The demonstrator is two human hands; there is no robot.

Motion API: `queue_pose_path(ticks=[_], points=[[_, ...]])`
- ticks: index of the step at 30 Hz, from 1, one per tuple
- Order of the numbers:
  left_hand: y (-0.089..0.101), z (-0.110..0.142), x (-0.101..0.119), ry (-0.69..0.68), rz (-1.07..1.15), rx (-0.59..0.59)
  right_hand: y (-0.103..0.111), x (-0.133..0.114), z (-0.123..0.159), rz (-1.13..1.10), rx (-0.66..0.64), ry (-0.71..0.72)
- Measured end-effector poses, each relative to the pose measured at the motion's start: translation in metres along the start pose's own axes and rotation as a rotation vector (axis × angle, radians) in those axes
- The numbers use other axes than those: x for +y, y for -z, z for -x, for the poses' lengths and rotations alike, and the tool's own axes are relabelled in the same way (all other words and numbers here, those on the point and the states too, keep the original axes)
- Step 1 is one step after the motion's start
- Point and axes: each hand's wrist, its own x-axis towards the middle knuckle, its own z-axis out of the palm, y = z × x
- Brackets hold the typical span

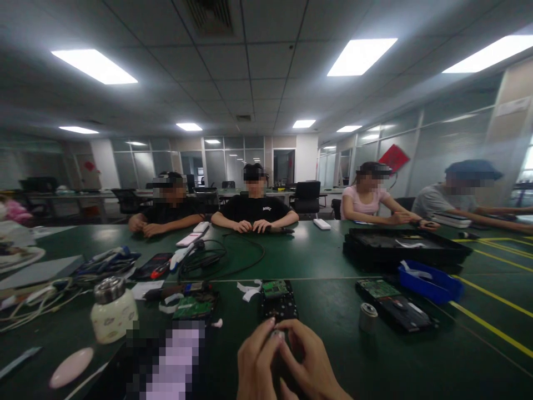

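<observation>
My left hand (258, 358) and my right hand (310, 355) meet at the front middle of the green table, fingertips pinched together. Between them shows a small pale, shiny thing (278, 334), too small and too covered to name. Just beyond my fingers lies a black hard drive (280, 303) with a green circuit board, a crumpled white strip (250, 290) at its left. Another drive with a green board (194, 306) sits to the left. Over to the right is a longer black unit with a green board (393, 305), with a small metal cylinder (368, 318) standing beside it.
A blue bin (431, 283) and black trays (406, 250) stand at right. At left are a cream bottle with a metal lid (113, 311), a pink oval (71, 368), tools and cables (212, 258). Several people (255, 208) sit across the table.
</observation>
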Motion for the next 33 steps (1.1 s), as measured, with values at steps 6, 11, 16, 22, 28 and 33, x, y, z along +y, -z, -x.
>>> queue_pose_path(ticks=[6,11,16,22,28,33], points=[[0.000,-0.018,-0.017,0.126,-0.112,-0.229,-0.003,-0.009,-0.007,-0.129,0.018,-0.067],[0.008,-0.030,-0.016,0.239,-0.035,-0.421,0.023,-0.011,-0.022,-0.186,0.042,-0.131],[0.011,-0.033,-0.011,0.273,-0.021,-0.412,0.067,0.018,-0.008,0.008,-0.018,-0.179],[0.011,-0.030,-0.014,0.293,-0.017,-0.393,0.068,0.042,0.019,0.269,-0.113,-0.259],[0.008,-0.029,-0.017,0.301,-0.021,-0.382,0.060,0.047,0.023,0.238,-0.072,-0.178],[0.011,-0.031,-0.013,0.350,-0.018,-0.434,0.060,0.040,0.023,0.184,-0.070,-0.157]])
